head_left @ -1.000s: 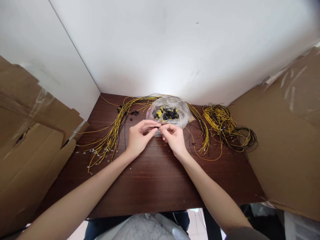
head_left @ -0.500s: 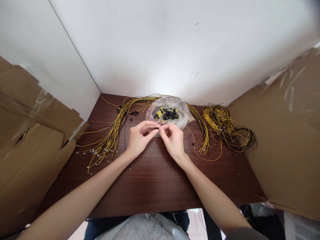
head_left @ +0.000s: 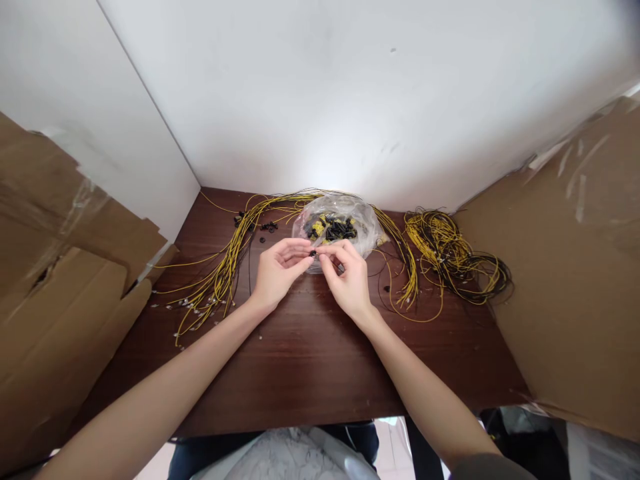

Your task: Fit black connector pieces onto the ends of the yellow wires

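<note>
My left hand (head_left: 281, 272) pinches a small black part (head_left: 313, 253) between thumb and fingertips, just in front of the plastic bag. Facing it, my right hand (head_left: 347, 277) has its thumb and forefinger closed together close to that part. What the right fingertips hold, if anything, is too small to make out. Behind both hands the clear plastic bag (head_left: 367, 230) lies open, with black and yellow small pieces (head_left: 340, 229) inside. Several loose black parts (head_left: 269, 227) lie on the table left of the bag.
Yellow and black wires (head_left: 220, 283) arc around the bag, their tipped ends at the left. A tangled wire coil (head_left: 440, 247) lies at the right. Cardboard sheets (head_left: 565, 267) flank the brown table (head_left: 300, 373), and a white wall (head_left: 320, 100) stands behind.
The fingertips have shifted slightly, and the small black part now shows between them. My left fingers have opened a little more around it. Everything else stays in place.
</note>
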The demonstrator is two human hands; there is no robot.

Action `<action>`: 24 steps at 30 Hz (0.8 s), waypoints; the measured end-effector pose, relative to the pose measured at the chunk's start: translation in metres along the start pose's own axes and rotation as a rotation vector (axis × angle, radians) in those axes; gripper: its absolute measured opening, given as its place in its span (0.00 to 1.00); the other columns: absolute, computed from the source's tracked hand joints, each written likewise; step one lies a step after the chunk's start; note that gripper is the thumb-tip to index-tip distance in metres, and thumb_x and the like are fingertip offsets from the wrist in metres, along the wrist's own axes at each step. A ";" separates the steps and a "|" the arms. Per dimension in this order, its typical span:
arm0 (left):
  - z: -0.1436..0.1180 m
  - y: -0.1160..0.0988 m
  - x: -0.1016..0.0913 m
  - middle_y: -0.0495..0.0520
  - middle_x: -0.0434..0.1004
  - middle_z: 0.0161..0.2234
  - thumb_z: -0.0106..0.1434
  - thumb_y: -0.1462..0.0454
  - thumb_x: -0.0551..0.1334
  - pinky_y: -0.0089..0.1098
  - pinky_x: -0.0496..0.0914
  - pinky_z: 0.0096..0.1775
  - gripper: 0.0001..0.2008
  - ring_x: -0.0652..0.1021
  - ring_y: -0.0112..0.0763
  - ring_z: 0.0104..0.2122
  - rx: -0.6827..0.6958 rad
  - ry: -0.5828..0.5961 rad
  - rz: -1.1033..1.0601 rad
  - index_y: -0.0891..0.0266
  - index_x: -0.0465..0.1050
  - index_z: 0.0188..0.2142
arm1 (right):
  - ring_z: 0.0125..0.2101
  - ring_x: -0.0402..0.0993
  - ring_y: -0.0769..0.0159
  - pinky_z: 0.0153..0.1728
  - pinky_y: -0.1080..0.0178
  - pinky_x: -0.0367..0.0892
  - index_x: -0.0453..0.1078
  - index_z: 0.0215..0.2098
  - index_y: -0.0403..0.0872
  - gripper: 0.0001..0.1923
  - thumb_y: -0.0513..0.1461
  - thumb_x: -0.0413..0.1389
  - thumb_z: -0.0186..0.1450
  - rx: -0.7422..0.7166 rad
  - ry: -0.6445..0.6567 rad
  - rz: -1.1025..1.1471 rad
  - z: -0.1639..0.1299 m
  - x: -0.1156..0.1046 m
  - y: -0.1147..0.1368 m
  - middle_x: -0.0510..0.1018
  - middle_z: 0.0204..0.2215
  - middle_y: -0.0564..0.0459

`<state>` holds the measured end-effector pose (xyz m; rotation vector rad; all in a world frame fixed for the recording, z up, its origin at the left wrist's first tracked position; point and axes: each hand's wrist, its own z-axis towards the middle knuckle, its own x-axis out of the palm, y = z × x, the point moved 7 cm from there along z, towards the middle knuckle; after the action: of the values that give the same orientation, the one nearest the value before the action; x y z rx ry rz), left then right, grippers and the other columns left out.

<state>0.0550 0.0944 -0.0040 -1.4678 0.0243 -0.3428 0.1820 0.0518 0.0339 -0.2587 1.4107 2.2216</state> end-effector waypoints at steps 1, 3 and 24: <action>0.000 0.000 0.000 0.55 0.78 0.35 0.49 0.67 0.68 0.34 0.72 0.46 0.14 0.78 0.30 0.36 0.002 -0.001 0.002 0.66 0.72 0.37 | 0.30 0.67 0.68 0.31 0.65 0.64 0.73 0.37 0.48 0.09 0.35 0.50 0.63 0.000 0.000 0.003 0.000 0.000 0.000 0.70 0.31 0.52; 0.000 0.000 -0.001 0.55 0.78 0.36 0.49 0.67 0.68 0.34 0.72 0.46 0.13 0.78 0.30 0.36 0.007 -0.005 0.009 0.66 0.72 0.36 | 0.30 0.67 0.68 0.31 0.65 0.64 0.73 0.36 0.48 0.09 0.35 0.50 0.63 0.004 0.000 0.008 0.000 0.000 0.000 0.71 0.31 0.52; 0.001 -0.006 0.001 0.47 0.71 0.21 0.56 0.64 0.63 0.26 0.67 0.25 0.05 0.72 0.24 0.20 0.037 0.064 0.139 0.63 0.74 0.32 | 0.29 0.70 0.68 0.33 0.64 0.67 0.69 0.36 0.47 0.06 0.39 0.56 0.59 0.196 -0.033 0.247 -0.001 0.003 -0.023 0.75 0.29 0.54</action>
<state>0.0548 0.0948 0.0024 -1.4094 0.1698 -0.2758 0.1907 0.0599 0.0136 0.0203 1.7071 2.2435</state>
